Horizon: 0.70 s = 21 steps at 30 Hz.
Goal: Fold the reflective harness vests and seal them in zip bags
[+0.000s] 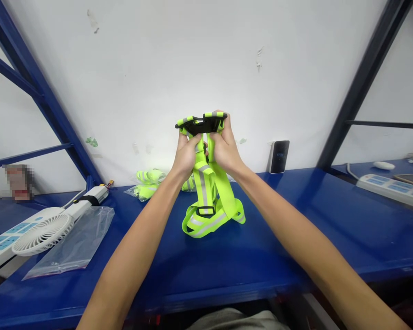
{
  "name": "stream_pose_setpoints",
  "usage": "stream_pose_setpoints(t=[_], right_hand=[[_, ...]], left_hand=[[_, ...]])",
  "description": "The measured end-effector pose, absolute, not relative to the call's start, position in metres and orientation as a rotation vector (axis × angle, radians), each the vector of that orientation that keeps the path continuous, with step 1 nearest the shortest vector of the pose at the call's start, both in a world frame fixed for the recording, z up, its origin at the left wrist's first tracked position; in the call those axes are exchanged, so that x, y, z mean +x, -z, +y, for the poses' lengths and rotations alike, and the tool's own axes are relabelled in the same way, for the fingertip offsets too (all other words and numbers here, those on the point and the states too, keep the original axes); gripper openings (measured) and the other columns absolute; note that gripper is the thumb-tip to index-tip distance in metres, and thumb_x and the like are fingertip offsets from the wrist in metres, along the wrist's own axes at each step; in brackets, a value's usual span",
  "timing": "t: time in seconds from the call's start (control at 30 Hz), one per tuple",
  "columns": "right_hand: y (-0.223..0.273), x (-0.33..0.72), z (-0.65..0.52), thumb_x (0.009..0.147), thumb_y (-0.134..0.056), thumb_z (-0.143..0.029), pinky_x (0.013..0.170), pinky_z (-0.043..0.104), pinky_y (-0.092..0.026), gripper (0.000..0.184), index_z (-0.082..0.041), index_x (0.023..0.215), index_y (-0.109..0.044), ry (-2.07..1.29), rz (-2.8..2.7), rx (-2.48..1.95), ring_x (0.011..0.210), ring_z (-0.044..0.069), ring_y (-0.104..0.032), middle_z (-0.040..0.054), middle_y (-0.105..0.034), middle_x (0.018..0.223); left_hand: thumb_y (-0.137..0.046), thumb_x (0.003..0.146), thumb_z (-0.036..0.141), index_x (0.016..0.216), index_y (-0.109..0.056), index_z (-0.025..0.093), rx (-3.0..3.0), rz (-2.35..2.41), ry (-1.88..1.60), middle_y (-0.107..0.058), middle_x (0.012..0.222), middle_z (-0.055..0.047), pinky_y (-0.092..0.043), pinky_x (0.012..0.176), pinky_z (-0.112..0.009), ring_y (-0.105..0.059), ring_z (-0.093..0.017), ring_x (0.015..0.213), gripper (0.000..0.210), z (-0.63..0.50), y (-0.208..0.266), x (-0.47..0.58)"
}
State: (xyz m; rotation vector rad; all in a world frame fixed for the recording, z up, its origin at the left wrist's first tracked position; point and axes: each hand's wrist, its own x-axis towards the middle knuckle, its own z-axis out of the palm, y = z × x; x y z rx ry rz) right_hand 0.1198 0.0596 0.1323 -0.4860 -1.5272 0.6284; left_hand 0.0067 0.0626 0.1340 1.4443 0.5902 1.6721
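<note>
Both hands (206, 153) grip neon-yellow harness (209, 206) (grey-striped).

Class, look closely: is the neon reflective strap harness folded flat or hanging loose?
Hanging loose: both hands hold the harness up top, its loops drooping onto the blue table.

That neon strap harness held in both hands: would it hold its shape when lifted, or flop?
Probably floppy: below the left hand and right hand, the neon strap harness sags in loose loops onto the blue table. Likely light, since a fingertip hold at its top keeps it up. Its black buckle looks like the only stiff part.
</note>
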Motion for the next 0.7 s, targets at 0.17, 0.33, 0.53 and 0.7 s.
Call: stream_pose_setpoints(t=[0.17, 0.33, 0.53, 0.7], right_hand=[[-0.127, 0.121, 0.056, 0.096, -0.045, -0.028, 0.092, 0.043, -0.056, 0.03, -0.034, 0.126, -0.046, -0.503, -1.531, -0.492, 0.114, 0.026, -0.058, 0.0057, -0.048, 0.137], [-0.122, 0.117, 0.06, 0.093, -0.046, -0.021, 0.106, 0.052, -0.046, 0.03, -0.032, 0.121, -0.047, -0.485, -1.594, -0.505, 0.13, 0.029, -0.045, 0.0061, -0.049, 0.134], [-0.136, 0.126, 0.06, 0.083, -0.056, -0.022, 0.099, 0.048, -0.05, 0.03, -0.029, 0.111, -0.047, -0.713, -1.699, -0.498, 0.107, 0.025, -0.055, 0.0047, -0.057, 0.107], [-0.15, 0.14, 0.053, 0.091, -0.053, -0.038, 0.083, 0.044, -0.056, 0.018, -0.027, 0.105, -0.049, -1.076, -1.648, -0.378, 0.082, 0.021, -0.062, 0.0023, -0.059, 0.093]], left_hand=[[-0.038, 0.094, 0.071, 0.114, -0.054, 0.022, 1.464, 0.476, -1.595, -0.062, 0.081, -0.005, -0.058, 0.066, -0.037, -0.072, -0.027, 0.086, 0.055, 0.053, -0.146, 0.006], [-0.041, 0.09, 0.075, 0.108, -0.056, 0.021, 1.441, 0.542, -1.549, -0.062, 0.075, -0.006, -0.059, 0.065, -0.035, -0.072, -0.027, 0.082, 0.059, 0.056, -0.148, -0.002], [-0.055, 0.09, 0.062, 0.106, -0.051, 0.022, 1.434, 0.51, -1.57, -0.065, 0.082, -0.003, -0.06, 0.07, -0.033, -0.072, -0.022, 0.081, 0.044, 0.063, -0.144, -0.015], [-0.07, 0.086, 0.039, 0.127, -0.045, 0.025, 1.517, 0.468, -1.598, -0.069, 0.097, -0.004, -0.059, 0.076, -0.034, -0.074, -0.023, 0.088, 0.05, 0.067, -0.142, -0.026]])
